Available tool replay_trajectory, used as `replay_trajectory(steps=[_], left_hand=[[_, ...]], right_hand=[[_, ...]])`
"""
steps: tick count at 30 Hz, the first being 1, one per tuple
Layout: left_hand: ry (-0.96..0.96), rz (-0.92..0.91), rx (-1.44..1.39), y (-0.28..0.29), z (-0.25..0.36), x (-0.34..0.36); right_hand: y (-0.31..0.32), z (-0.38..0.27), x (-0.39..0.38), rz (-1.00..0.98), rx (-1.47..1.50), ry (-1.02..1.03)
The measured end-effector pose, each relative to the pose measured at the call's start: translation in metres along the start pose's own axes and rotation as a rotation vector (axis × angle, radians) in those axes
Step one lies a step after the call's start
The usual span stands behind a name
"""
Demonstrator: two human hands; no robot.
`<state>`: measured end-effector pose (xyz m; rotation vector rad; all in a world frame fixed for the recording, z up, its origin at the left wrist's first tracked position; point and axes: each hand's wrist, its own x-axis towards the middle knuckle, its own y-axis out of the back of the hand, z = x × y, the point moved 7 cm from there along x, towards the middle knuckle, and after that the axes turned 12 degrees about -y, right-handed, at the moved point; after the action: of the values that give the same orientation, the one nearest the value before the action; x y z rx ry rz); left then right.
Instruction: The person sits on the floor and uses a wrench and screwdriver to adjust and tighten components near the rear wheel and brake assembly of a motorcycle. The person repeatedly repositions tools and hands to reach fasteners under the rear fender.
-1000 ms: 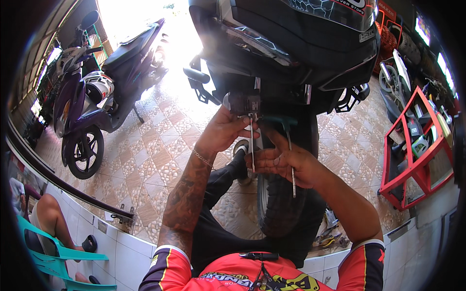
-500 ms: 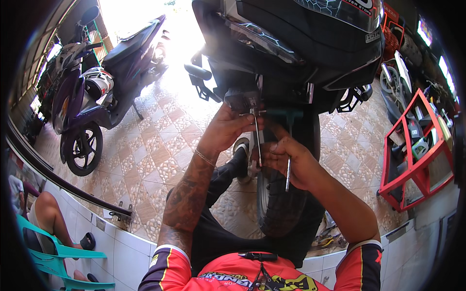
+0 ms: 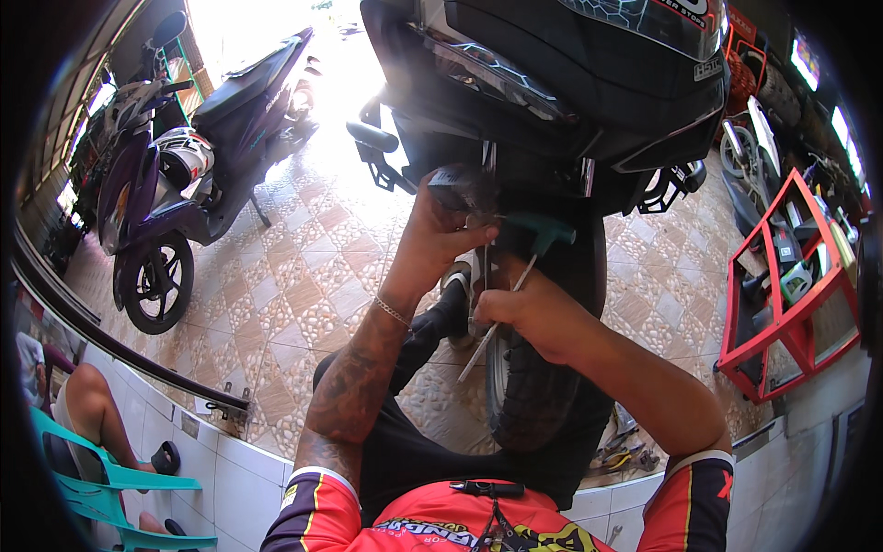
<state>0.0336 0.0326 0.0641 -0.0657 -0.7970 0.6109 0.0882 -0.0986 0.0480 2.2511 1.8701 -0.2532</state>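
Head view: above the wheel (image 3: 533,405) and to its left, the left hand (image 3: 440,244) grips a dark part (image 3: 463,190), apparently steadying it. Over the wheel's upper edge, the right hand (image 3: 526,308) clasps the slanting T-handle (image 3: 552,235) by its shaft, seemingly for control. Right of the wheel, the red rack (image 3: 819,219) holds a bottle (image 3: 794,280) among clutter.

Close by me, the person's left hand (image 3: 430,244) holds a dark part (image 3: 467,191) near the tyre (image 3: 538,414) of a black motorcycle (image 3: 589,110). The right hand (image 3: 526,308) grasps the slanting shaft of a green T-handled tool (image 3: 552,234). A purple scooter (image 3: 248,147) stands left, a red rack (image 3: 780,328) right.
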Motion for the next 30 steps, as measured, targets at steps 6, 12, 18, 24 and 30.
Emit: replay_trajectory(steps=[6, 12, 18, 24, 30], left_hand=[[-0.087, 0.047, 0.125, 0.004, 0.004, 0.003], [-0.079, 0.040, 0.204, 0.009, 0.002, 0.004], [-0.095, 0.087, 0.148, 0.007, 0.005, 0.003], [-0.042, 0.113, 0.181, -0.001, 0.003, -0.008], [0.134, 0.152, 0.059, -0.007, -0.014, -0.020]], right_hand=[[0.003, -0.008, 0.006, 0.068, -0.231, 0.121], [0.005, -0.013, 0.005, 0.042, -0.288, 0.101], [0.007, -0.010, 0.011, 0.065, -0.268, 0.069], [0.005, -0.011, 0.016, 0.045, -0.101, 0.087], [0.006, 0.000, 0.019, 0.012, 0.026, 0.020]])
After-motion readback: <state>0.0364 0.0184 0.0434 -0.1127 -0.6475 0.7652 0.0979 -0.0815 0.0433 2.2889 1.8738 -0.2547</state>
